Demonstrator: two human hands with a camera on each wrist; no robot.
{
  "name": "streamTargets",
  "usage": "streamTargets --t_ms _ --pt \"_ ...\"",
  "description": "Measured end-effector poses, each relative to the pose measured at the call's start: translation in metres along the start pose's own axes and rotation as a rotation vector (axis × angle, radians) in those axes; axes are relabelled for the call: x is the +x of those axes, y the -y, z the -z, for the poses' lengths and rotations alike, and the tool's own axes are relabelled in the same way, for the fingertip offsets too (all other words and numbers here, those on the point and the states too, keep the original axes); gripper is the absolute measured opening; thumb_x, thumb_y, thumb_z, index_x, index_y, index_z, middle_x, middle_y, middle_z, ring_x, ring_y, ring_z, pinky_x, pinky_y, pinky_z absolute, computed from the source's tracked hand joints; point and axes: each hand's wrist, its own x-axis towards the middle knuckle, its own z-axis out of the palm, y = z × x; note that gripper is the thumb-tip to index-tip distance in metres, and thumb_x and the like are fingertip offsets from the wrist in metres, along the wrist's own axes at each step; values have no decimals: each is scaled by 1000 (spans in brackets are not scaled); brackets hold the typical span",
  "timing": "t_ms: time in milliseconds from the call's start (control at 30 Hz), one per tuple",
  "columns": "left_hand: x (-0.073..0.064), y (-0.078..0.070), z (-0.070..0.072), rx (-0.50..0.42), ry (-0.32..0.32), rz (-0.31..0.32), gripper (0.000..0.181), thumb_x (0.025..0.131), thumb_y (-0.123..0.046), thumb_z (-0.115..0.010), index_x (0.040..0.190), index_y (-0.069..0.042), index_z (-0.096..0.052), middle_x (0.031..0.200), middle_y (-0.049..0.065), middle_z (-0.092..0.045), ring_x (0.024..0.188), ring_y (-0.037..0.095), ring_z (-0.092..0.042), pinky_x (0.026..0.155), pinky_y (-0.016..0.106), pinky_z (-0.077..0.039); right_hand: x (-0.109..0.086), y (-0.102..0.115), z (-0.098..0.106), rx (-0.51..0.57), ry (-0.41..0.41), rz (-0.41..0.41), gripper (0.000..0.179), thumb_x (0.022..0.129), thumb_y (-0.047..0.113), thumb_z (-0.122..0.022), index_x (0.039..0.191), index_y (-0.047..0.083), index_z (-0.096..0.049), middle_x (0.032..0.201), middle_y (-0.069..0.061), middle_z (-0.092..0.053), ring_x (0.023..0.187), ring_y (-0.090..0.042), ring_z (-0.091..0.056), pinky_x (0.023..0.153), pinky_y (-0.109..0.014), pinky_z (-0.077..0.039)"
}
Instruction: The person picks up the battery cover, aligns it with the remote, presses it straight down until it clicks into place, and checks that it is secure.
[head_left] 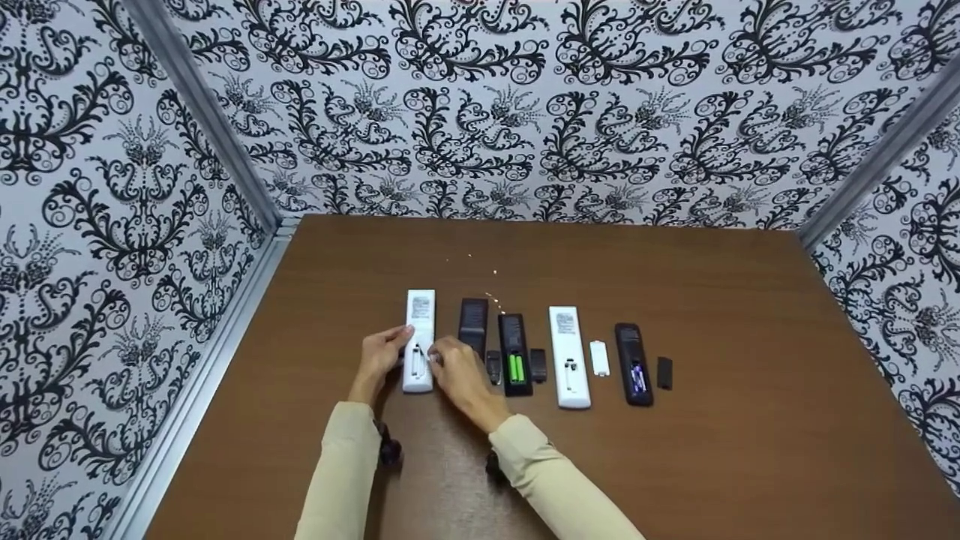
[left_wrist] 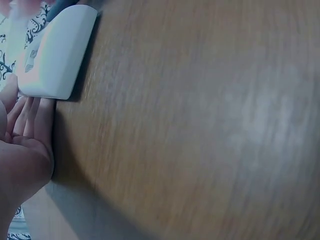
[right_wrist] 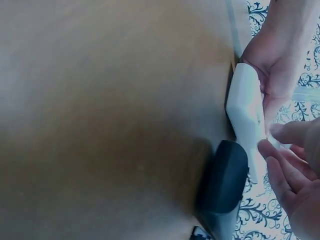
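A white remote control (head_left: 421, 311) lies back side up on the table, its battery compartment (head_left: 418, 361) uncovered. My left hand (head_left: 381, 354) grips its left side, thumb over the edge; in the left wrist view the fingers of that left hand (left_wrist: 32, 125) lie along the remote's side (left_wrist: 65, 55). At the remote's right edge, my right hand (head_left: 461, 375) has thumb and fingertips drawn together beside the compartment. They seem to pinch a small whitish piece (right_wrist: 285, 146), mostly hidden, whose kind I cannot make out. A black remote (head_left: 473, 322) lies just right of the white one, partly behind my right hand.
Further right lie a black remote (head_left: 513, 330) with green batteries (head_left: 516, 368), a white remote (head_left: 567, 337) with its compartment uncovered, and a dark remote (head_left: 628, 341) with purplish batteries (head_left: 637, 379). Loose covers, black (head_left: 538, 365), white (head_left: 599, 358) and dark (head_left: 664, 373), lie among them.
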Motion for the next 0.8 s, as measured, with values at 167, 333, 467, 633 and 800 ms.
streamTargets --t_ms 167,333,467,633,800 --pt "0 0 1 22 -7 -13 40 97 -23 -67 126 4 -66 130 24 -65 92 11 -64 73 22 -55 8 5 3 -28 -73 71 12 92 9 -70 103 5 -74 96 -8 -75 88 -21 -73 78 -29 -60" --pt "-2 0 -1 0 -13 -38 37 97 -19 -66 124 6 -67 126 26 -66 86 8 -63 69 19 -54 15 8 7 19 -79 76 19 95 13 -68 110 5 -76 92 -7 -72 83 -20 -71 75 -29 -59" --pt "-1 1 -1 -6 -28 -65 35 96 -16 -67 121 8 -68 117 27 -70 77 7 -63 64 17 -51 18 8 9 69 -57 35 23 94 13 -68 114 4 -75 91 -8 -72 83 -21 -70 75 -32 -59" --pt "-1 2 0 53 -42 -78 35 96 -19 -68 120 6 -69 121 25 -69 93 14 -64 71 15 -47 19 7 9 153 -43 -27 17 91 10 -71 107 2 -70 90 -10 -76 84 -22 -72 75 -33 -59" --pt "0 1 0 19 -19 -35 36 97 -21 -67 123 5 -68 125 25 -67 90 14 -65 72 19 -53 21 3 7 183 -36 -22 5 91 8 -71 94 4 -71 90 -10 -76 85 -22 -72 75 -32 -58"
